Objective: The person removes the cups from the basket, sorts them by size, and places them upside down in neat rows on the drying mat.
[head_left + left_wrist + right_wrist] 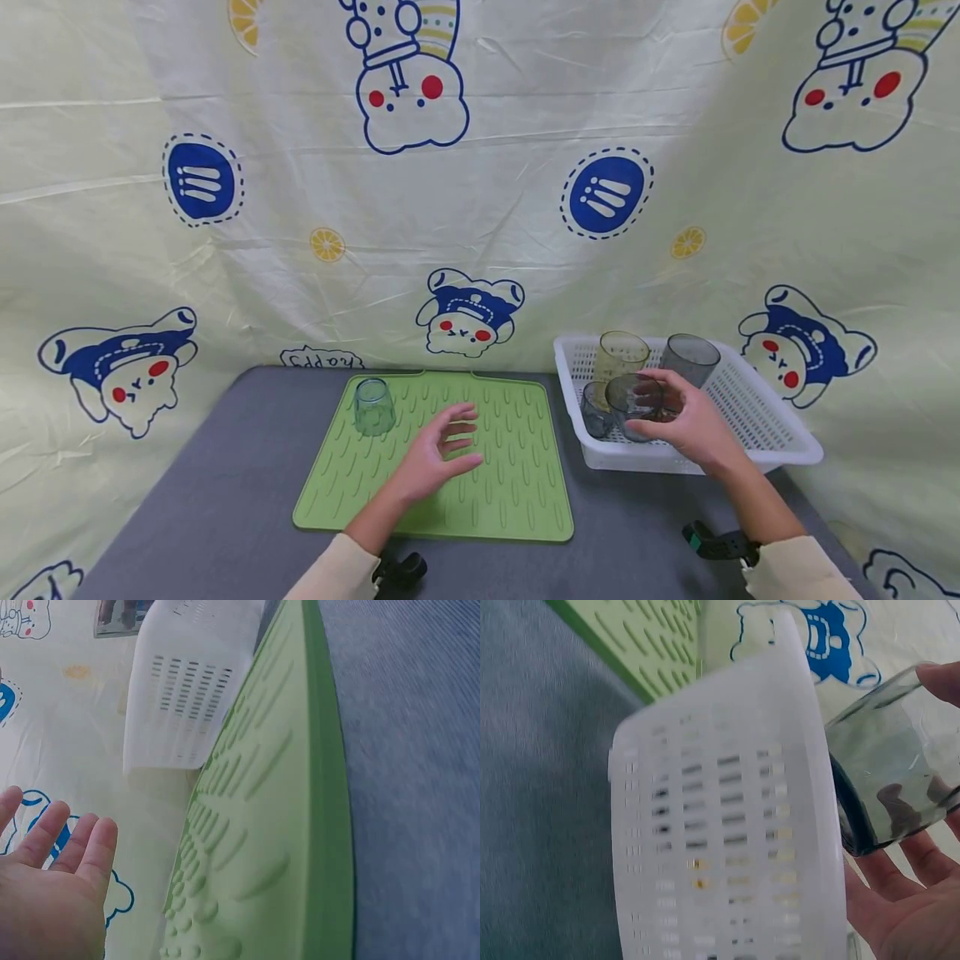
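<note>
Right grip: curled round a grey glass, at the basket.
Left grip: empty, fingers extended, above the mat.
Hazard: chipping the small glass beside it, should the grey glass swing.

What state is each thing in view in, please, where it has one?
Mat: lying flat
Basket: upright, partly filled
Blue-green glass: standing on mat
Yellow glass: standing in basket
Back grey glass: standing in basket
Small grey glass: in basket
Held glass: gripped
Left hand: open, empty
Right hand: gripping held glass
</note>
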A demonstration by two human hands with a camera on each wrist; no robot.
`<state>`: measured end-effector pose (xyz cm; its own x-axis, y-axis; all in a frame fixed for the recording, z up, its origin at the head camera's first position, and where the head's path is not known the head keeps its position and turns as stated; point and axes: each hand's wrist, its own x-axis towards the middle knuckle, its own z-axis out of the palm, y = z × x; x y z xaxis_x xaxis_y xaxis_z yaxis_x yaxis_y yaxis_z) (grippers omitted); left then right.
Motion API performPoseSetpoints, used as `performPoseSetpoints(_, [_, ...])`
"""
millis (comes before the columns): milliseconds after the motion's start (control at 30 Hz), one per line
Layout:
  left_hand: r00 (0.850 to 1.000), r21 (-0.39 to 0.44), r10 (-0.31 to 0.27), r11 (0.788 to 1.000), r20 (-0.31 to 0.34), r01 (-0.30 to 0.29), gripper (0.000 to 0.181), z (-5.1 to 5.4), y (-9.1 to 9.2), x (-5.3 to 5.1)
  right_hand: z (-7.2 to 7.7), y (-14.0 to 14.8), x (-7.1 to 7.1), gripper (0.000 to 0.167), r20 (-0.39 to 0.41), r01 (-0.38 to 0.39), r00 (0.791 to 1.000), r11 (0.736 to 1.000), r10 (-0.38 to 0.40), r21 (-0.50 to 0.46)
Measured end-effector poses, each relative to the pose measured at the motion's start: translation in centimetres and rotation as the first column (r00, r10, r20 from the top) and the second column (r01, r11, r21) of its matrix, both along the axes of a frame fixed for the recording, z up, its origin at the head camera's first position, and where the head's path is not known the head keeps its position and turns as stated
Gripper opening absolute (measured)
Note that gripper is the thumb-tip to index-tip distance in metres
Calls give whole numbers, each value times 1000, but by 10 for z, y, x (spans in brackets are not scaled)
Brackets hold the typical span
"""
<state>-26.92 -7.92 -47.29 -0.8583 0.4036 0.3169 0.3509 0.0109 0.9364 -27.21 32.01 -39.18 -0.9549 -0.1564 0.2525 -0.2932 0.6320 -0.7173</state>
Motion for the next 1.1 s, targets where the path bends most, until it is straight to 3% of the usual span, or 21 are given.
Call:
performPoseSetpoints(267, [1000,23,-23,999,4,23,70,3,9,-1,-1,-22,5,73,-44,-67,997,995,64,-75])
performPoseSetpoints(700, [999,-6,-14,1000,29,14,74,9,18,1,-4,-57,14,73,-78,-107,992,993,102,-55])
performPoseSetpoints(1100, [999,7,-37,999,35,37,75,20,31,8,-5,-87,19,72,-128,-172,977,985,169,-14])
